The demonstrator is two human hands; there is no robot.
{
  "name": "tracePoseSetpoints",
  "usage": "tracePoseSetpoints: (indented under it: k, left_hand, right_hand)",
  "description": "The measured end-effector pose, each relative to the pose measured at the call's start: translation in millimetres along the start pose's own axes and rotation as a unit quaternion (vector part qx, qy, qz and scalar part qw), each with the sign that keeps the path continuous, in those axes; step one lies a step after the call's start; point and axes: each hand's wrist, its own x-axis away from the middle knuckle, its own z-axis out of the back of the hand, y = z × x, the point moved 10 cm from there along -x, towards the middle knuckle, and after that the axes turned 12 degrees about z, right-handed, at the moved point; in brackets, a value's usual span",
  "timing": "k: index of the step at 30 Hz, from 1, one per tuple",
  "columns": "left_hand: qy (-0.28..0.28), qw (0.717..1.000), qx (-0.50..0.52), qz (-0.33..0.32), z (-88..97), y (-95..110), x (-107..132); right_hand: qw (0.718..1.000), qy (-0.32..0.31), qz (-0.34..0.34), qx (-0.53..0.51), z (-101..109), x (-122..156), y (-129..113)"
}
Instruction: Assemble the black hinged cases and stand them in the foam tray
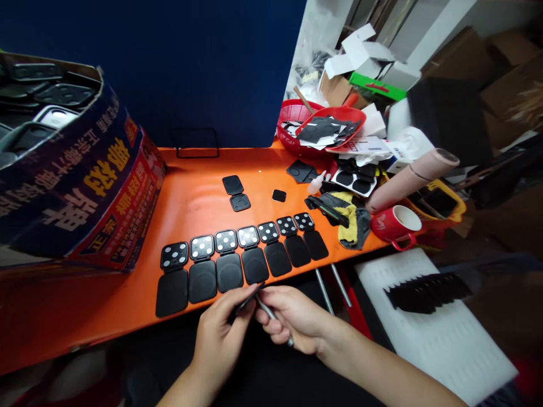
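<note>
Close to the table's front edge, my left hand (218,333) pinches a thin black flat piece (249,299), seen nearly edge-on. My right hand (292,316) is closed around a slim grey metal rod-like tool (266,309), its upper end close to the black piece. Whether the tool touches the piece I cannot tell. Just beyond both hands runs a row of several unfolded black hinged pads (229,270); their smaller far halves carry pale round dots. Farther back lie another unfolded black pad (233,185) without pale dots and a small black square (279,195).
A printed carton (114,209) full of black pieces stands left on the orange table (190,195). Rightward are a red basket (292,144), a small dropper bottle (316,183), a yellow-grey cloth (350,220), and a red mug (386,226). White foam (441,339) holds several black pieces.
</note>
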Motion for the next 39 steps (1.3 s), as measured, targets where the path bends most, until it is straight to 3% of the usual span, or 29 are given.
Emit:
tracePoseSetpoints:
  k: [5,12,14,16,18,20,22,26,32,34,37,38,39]
  left_hand:
    - [-0.037,0.997,-0.029,-0.067,-6.3,5.5,17.0]
    - [-0.07,0.992,-0.021,-0.105,-12.3,6.1,25.4]
    - [-0.062,0.996,-0.011,-0.057,-9.7,-3.1,16.7]
    - [-0.006,0.999,0.023,0.033,4.7,-21.8,3.8]
    - [0.065,0.988,0.083,0.117,23.4,-42.4,-5.6]
    - [0.096,0.972,0.144,0.159,33.0,-56.5,-12.2]
    - [0.086,0.964,0.187,0.171,31.8,-63.2,-17.5]
    - [0.032,0.956,0.213,0.197,12.5,-69.6,-18.0]
    - [-0.037,0.945,0.215,0.244,-14.0,-71.4,-13.0]
    - [-0.045,0.941,0.216,0.256,-17.3,-72.8,-13.6]
    - [-0.07,0.933,0.232,0.265,-28.4,-71.7,-17.0]
    - [-0.082,0.93,0.242,0.264,-34.8,-69.5,-19.0]
    - [-0.095,0.927,0.254,0.258,-41.9,-65.6,-21.9]
  right_hand:
    - [0.981,-0.028,-0.13,-0.144,-5.7,14.4,20.7]
    - [0.987,0.011,-0.064,-0.146,-2.7,15.1,23.1]
    - [0.995,0.012,-0.032,-0.099,6.9,15.8,24.1]
    - [0.999,0.04,0.012,-0.025,28.6,16.0,24.0]
    - [0.992,0.102,0.063,0.034,59.1,15.9,21.2]
    - [0.979,0.165,0.103,0.068,86.8,14.4,18.4]
    - [0.965,0.207,0.131,0.094,104.9,9.3,15.1]
    - [0.946,0.248,0.162,0.128,119.0,-5.7,7.7]
    - [0.931,0.229,0.195,0.207,125.4,-5.0,-6.2]
    - [0.9,0.225,0.211,0.307,123.7,9.7,-18.1]
    - [0.781,0.218,0.3,0.503,98.1,41.6,-49.6]
    - [0.751,0.198,0.321,0.542,84.8,48.1,-54.4]
    - [0.741,0.171,0.328,0.56,73.4,50.7,-55.1]
